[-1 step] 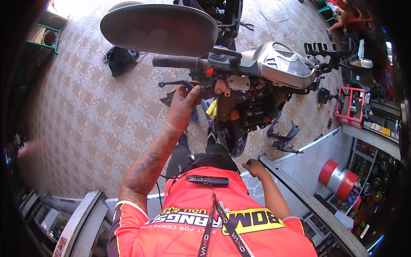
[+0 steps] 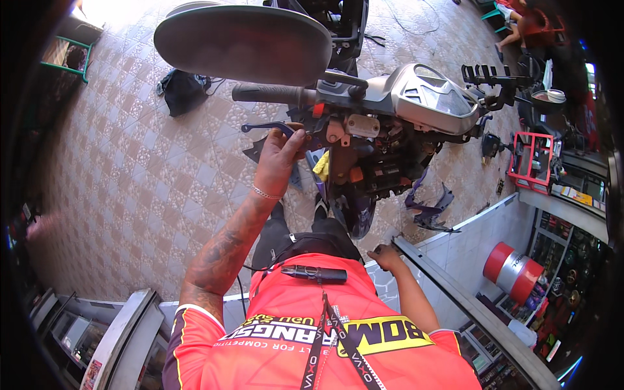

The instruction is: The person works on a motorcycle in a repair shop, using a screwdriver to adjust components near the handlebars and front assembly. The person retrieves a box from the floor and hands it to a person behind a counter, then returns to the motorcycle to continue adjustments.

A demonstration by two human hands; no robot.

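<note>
My left hand (image 2: 281, 156) pinches a dark blue brake lever (image 2: 268, 126) between thumb and fingers, close to its pivot end. The lever lies just under the black handlebar grip (image 2: 270, 95) of a partly stripped motor scooter. Right beside the pinch are a brake master cylinder (image 2: 363, 126) and its bracket. My right hand (image 2: 388, 256) is low by my right hip, its fingers curled, at the end of a metal-edged counter (image 2: 448, 286). Whatever those fingers may hold is hidden.
A large round mirror (image 2: 244, 44) hangs over the grip. The instrument panel (image 2: 437, 97) and a phone holder (image 2: 497, 81) sit to the right. Purple body panels (image 2: 434, 208) lie on the tiled floor, and a black bag (image 2: 184, 92) lies at left. A red rack (image 2: 533, 162) stands at right.
</note>
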